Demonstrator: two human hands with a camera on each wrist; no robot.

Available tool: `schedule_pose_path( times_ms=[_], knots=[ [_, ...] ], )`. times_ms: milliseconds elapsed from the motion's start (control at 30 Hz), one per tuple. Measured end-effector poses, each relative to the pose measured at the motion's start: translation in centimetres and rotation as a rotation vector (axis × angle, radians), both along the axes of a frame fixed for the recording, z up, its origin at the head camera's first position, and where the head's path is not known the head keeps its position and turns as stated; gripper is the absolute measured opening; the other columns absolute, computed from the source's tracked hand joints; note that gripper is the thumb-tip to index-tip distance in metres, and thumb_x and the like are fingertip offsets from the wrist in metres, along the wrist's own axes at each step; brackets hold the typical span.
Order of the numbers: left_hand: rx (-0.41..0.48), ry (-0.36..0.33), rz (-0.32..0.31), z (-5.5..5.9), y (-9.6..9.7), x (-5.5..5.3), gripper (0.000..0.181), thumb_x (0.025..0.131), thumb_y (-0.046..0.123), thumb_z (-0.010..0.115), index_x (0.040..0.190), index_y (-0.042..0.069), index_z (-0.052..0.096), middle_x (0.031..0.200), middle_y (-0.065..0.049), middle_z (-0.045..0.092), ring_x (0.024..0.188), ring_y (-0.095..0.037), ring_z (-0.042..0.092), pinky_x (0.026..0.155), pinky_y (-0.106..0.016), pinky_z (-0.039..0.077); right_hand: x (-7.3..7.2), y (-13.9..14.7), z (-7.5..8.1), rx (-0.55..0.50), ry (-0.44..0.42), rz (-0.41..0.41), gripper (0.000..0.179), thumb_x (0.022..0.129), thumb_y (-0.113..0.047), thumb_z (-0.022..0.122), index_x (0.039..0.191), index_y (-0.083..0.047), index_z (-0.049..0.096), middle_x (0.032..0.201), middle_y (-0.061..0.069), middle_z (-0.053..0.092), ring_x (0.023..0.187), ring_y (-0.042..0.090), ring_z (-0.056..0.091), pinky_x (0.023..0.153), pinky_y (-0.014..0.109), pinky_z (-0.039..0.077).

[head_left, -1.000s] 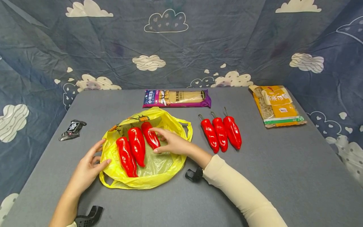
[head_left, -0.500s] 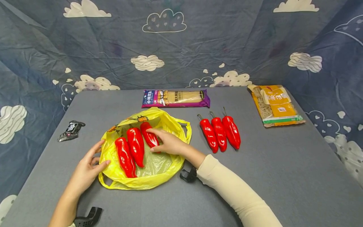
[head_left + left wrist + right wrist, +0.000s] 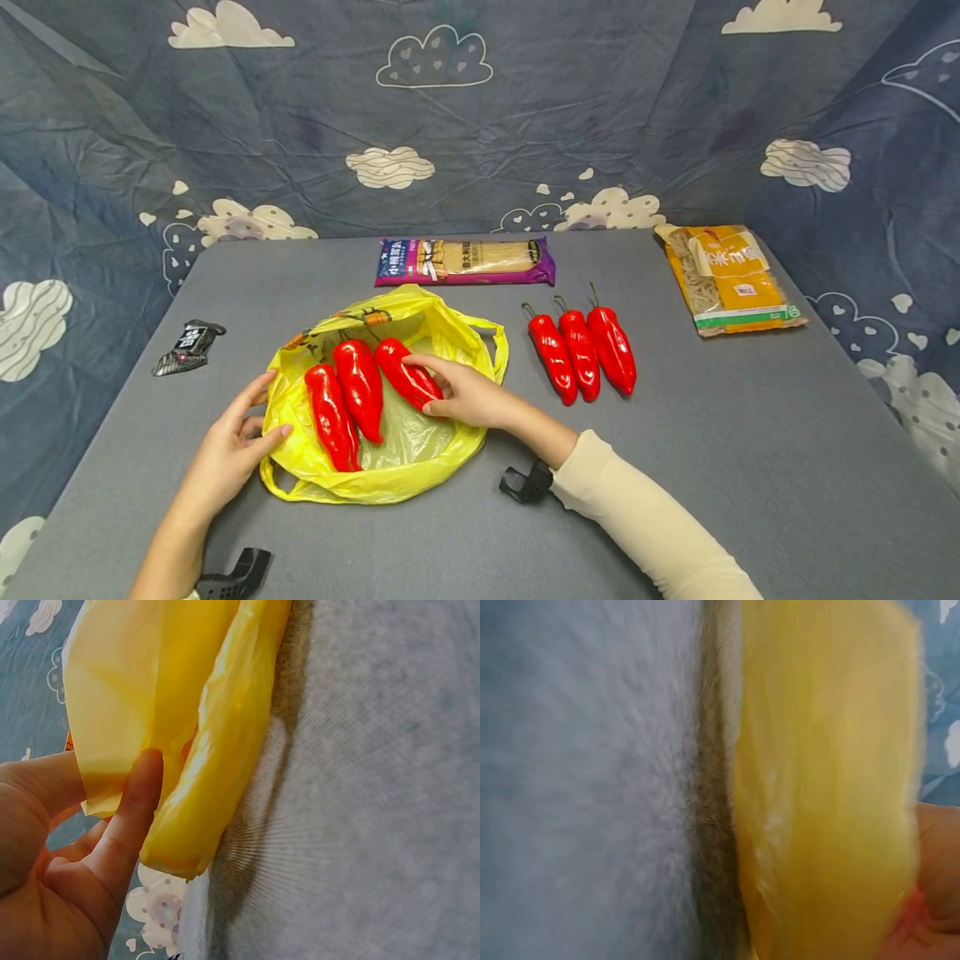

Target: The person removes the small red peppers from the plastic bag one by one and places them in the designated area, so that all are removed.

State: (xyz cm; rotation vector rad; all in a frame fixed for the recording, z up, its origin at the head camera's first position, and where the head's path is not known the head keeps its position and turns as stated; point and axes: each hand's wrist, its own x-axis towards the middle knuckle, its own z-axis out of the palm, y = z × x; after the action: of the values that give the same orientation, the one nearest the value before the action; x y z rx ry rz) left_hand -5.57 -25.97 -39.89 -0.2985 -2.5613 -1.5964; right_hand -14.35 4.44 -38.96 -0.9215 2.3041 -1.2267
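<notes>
An open yellow plastic bag (image 3: 420, 479) lies on the table with its mouth up. My left hand (image 3: 228, 454) pinches the bag's left rim; in the left wrist view the thumb (image 3: 139, 795) is on one side of the film and a finger passes behind it. Inside the bag are two red chili peppers, a left one (image 3: 332, 417) and a middle one (image 3: 360, 387). Reaching over the right rim, my right hand (image 3: 472, 396) grips a third chili pepper (image 3: 405, 371), slanted in the bag. The bag's wall hides most of that hand in the right wrist view.
Right of the bag, three more chili peppers (image 3: 580, 354) lie side by side. A purple pasta pack (image 3: 468, 261) lies behind, an orange noodle bag (image 3: 731, 279) at the back right. A small black packet (image 3: 191, 346) sits on the left. A cloud-print cloth (image 3: 525, 125) hangs behind.
My right hand has moved right and slightly nearer, and the chili pepper in it has shifted the same way, away from the middle one. The left hand stays at the bag's rim.
</notes>
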Motion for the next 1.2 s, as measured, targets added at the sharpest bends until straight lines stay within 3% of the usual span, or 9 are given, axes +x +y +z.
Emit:
schedule_pose_path(
  times_ms=[100, 300, 400, 600, 800, 1067, 1200],
  knots=[
    [-0.008, -0.005, 0.003, 0.0, 0.0, 0.0, 0.071, 0.081, -0.009, 0.060, 0.141, 0.006, 0.026, 0.118, -0.021, 0.038, 0.078, -0.007, 0.059, 0.059, -0.021, 0.052, 0.9, 1.3, 0.5, -0.049, 0.006, 0.027, 0.064, 0.082, -0.004, 0.065, 0.137, -0.021, 0.036, 0.119, -0.001, 0.046, 0.054, 0.011, 0.042, 0.054, 0.023, 0.044],
    [-0.012, 0.000, -0.002, -0.1, -0.1, -0.1, 0.071, 0.081, -0.008, 0.061, 0.141, 0.007, 0.027, 0.118, -0.020, 0.039, 0.078, -0.008, 0.060, 0.059, -0.020, 0.052, 2.7, 5.4, 2.7, -0.107, 0.049, 0.040, 0.065, 0.083, -0.009, 0.065, 0.138, -0.026, 0.035, 0.130, -0.007, 0.040, 0.095, 0.012, 0.049, 0.077, 0.028, 0.048],
    [-0.013, 0.001, -0.002, -0.1, -0.1, -0.1, 0.070, 0.081, -0.007, 0.061, 0.141, 0.007, 0.027, 0.119, -0.021, 0.039, 0.079, -0.010, 0.060, 0.059, -0.021, 0.052, 3.3, 7.7, 3.7, -0.158, 0.100, -0.024, 0.064, 0.082, -0.008, 0.065, 0.137, -0.023, 0.036, 0.130, -0.003, 0.042, 0.100, 0.015, 0.051, 0.083, 0.031, 0.047],
    [-0.010, -0.012, 0.000, -0.1, -0.1, 0.0, 0.069, 0.082, -0.006, 0.060, 0.141, 0.007, 0.027, 0.119, -0.022, 0.038, 0.079, -0.010, 0.060, 0.060, -0.021, 0.052, 3.8, 12.7, 4.6, -0.266, 0.173, -0.247, 0.066, 0.082, 0.001, 0.063, 0.138, -0.016, 0.033, 0.117, 0.009, 0.047, 0.095, 0.021, 0.050, 0.076, 0.028, 0.049],
    [-0.019, -0.021, 0.006, 0.1, 0.0, 0.0, 0.069, 0.082, -0.004, 0.061, 0.141, 0.008, 0.027, 0.119, -0.022, 0.038, 0.080, -0.011, 0.060, 0.060, -0.021, 0.052, 3.3, 17.7, 3.8, -0.311, 0.179, -0.441, 0.072, 0.081, 0.011, 0.058, 0.141, -0.013, 0.027, 0.113, 0.013, 0.046, 0.089, 0.014, 0.054, 0.072, 0.018, 0.048],
    [-0.015, -0.001, 0.001, 0.1, -0.1, -0.1, 0.069, 0.082, -0.006, 0.060, 0.141, 0.007, 0.027, 0.118, -0.022, 0.039, 0.079, -0.009, 0.060, 0.060, -0.021, 0.052, 1.6, 22.9, 1.5, -0.165, 0.149, -0.581, 0.067, 0.087, -0.003, 0.057, 0.143, -0.017, 0.023, 0.112, 0.017, 0.041, 0.083, 0.006, 0.056, 0.068, 0.015, 0.048],
    [-0.025, 0.000, 0.004, 0.0, 0.0, -0.1, 0.069, 0.082, -0.006, 0.060, 0.141, 0.007, 0.027, 0.118, -0.022, 0.039, 0.078, -0.008, 0.060, 0.060, -0.021, 0.052, 1.0, 24.3, 0.3, -0.066, 0.097, -0.607, 0.067, 0.088, -0.006, 0.057, 0.144, -0.015, 0.021, 0.113, 0.021, 0.041, 0.082, 0.008, 0.055, 0.065, 0.017, 0.049]
  ],
)
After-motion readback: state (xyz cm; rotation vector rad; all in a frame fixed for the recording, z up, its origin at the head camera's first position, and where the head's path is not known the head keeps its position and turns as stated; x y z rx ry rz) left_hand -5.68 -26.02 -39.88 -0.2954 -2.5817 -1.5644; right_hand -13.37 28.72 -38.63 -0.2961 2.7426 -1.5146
